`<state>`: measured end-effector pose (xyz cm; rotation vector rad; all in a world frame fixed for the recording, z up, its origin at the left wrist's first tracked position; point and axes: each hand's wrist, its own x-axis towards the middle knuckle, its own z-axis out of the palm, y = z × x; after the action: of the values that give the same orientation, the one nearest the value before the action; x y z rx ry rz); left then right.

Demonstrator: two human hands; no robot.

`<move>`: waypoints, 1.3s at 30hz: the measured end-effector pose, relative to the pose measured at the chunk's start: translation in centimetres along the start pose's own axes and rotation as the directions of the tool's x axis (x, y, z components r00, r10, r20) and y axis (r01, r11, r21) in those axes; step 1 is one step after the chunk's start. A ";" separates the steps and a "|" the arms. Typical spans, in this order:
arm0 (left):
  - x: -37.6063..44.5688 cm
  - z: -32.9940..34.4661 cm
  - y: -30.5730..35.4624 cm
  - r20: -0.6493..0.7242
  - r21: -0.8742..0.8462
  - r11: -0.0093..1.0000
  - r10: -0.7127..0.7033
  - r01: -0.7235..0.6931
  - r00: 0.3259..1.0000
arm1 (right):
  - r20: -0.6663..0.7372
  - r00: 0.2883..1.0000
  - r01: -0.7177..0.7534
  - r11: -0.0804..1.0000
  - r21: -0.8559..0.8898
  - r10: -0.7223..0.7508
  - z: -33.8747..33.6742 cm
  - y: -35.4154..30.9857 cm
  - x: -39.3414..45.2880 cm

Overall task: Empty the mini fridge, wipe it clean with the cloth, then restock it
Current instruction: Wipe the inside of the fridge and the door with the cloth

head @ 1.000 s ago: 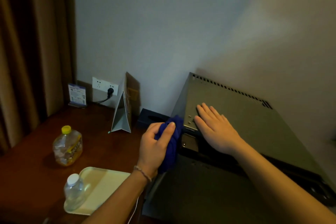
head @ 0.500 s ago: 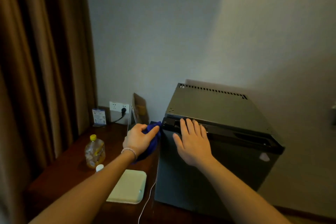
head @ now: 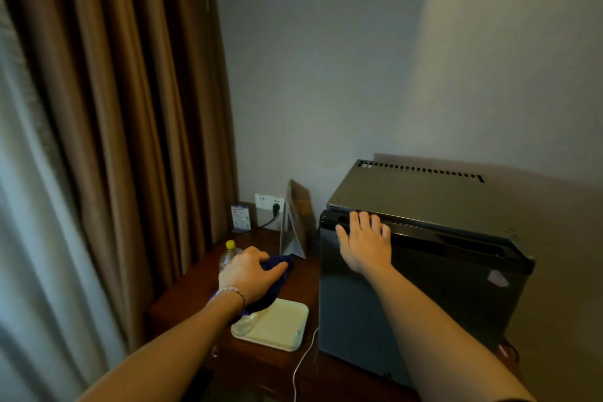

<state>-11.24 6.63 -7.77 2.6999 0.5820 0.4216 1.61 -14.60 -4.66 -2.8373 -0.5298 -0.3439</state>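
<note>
While left hand (head: 249,276) grips cloth (head: 277,266) above tray (head: 280,326) corner, right hand (head: 365,246) curls over mini fridge (head: 424,196) door top.

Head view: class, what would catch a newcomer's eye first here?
The dark mini fridge stands at the right on the wooden table, with the right hand laid on its door's top edge. Left of it, the left hand grips a blue cloth by a pale tray. Brown curtains fill the left side.

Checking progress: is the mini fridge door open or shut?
Shut: the mini fridge door lies flush against its body, no interior showing; the right hand grips its top edge.
</note>
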 end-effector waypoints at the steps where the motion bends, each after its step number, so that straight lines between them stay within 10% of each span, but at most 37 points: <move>1: -0.4 -0.5 -0.6 -0.006 0.011 1.000 -0.002 0.002 1.000 | 0.006 1.000 -0.007 1.000 -0.003 0.007 -0.1 -0.1 0.0; 16: -4.7 -2.3 -3.2 0.058 -0.042 0.993 0.115 -0.112 0.992 | 0.096 0.993 -0.078 0.992 0.097 0.068 -6.3 -2.7 -14.2; 30: -11.0 3.8 5.8 0.152 -0.101 0.896 0.443 -0.432 0.884 | 0.454 0.808 -0.356 0.925 -0.131 0.375 -14.2 6.5 -28.0; 39: -11.3 5.1 9.5 0.152 -0.071 0.914 0.406 -0.400 0.901 | 0.136 0.846 -0.469 0.841 -0.271 0.515 -12.8 11.6 -30.1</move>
<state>-16.02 -7.85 -11.06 2.7778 -0.0395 0.3025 -23.64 -38.32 -2.87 -3.1064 0.2454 -0.0110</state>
